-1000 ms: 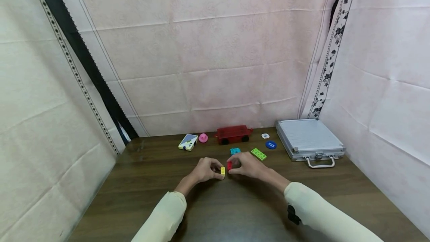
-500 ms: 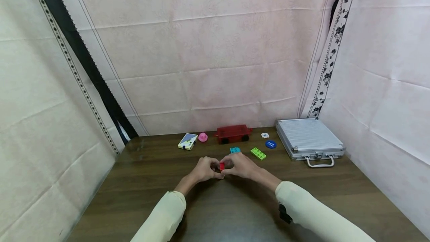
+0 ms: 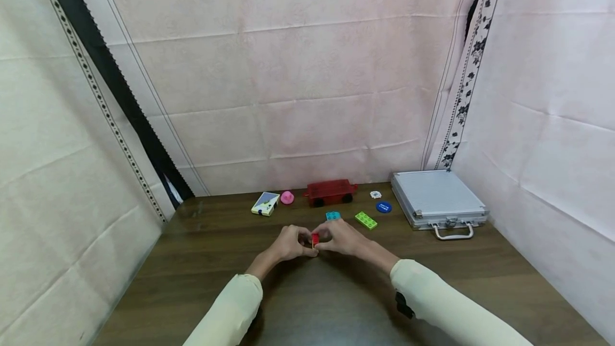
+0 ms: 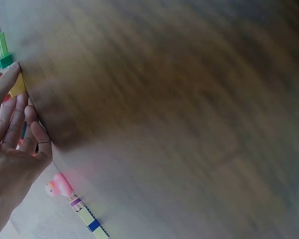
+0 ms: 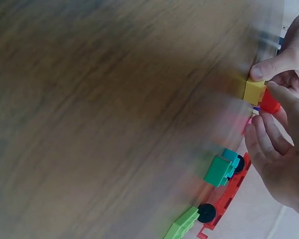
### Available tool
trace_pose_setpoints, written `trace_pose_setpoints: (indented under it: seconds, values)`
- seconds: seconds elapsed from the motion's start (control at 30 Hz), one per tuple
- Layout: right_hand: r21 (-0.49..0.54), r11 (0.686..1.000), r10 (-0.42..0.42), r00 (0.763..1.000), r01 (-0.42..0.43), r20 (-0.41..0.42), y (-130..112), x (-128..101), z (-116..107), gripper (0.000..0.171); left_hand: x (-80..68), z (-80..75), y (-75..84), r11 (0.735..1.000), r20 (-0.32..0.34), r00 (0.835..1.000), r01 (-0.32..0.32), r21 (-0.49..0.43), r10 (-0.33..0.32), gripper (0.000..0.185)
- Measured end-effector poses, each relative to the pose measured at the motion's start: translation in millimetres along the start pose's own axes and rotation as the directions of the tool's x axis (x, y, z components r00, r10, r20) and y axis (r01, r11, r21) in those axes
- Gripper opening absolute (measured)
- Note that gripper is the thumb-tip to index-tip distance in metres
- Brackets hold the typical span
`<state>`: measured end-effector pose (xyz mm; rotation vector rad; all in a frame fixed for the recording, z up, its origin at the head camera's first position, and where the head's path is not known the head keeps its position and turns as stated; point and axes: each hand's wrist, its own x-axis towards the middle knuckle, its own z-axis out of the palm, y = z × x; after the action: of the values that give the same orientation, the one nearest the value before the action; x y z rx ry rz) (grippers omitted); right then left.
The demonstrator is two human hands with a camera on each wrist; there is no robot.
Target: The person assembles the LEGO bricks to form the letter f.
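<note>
My left hand (image 3: pixel 288 243) pinches the yellow brick (image 5: pixel 253 91); my right hand (image 3: pixel 342 237) pinches the red brick (image 3: pixel 315 239). They touch face to face just above the table (image 3: pixel 307 303), midway between both hands.

rt hand (image 5: pixel 284 164) at right edge, fingers curled, tips on a red brick (image 5: pixel 270 102). red brick is pressed against a yellow brick (image 5: pixel 253 91), the 2 touching side by side. left hand (image 5: pixel 289 55) comes in from top right, thumb on yellow brick's upper side. both bricks sit just off the wood table (image 5: pixel 114 114), which is blurred. below: teal brick (image 5: pixel 220 168) near rt fingers, red cart (image 5: pixel 224 199) w/ black wheels beside it, green brick (image 5: pixel 182 225) at bottom edge, apart from teal one.
</note>
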<state>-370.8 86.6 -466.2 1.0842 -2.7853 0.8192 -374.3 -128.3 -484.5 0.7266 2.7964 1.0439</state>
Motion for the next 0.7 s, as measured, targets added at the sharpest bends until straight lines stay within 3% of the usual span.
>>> trace_pose_setpoints:
  seconds: [0.7]
  values:
    - [0.004, 1.0, 0.011, 1.0, -0.011, -0.004, 1.6, 0.4, 3.6, 0.033, 0.8, 0.1, -3.2, 1.0, 0.017, 0.999, -0.031, 0.003, 0.031, 0.026]
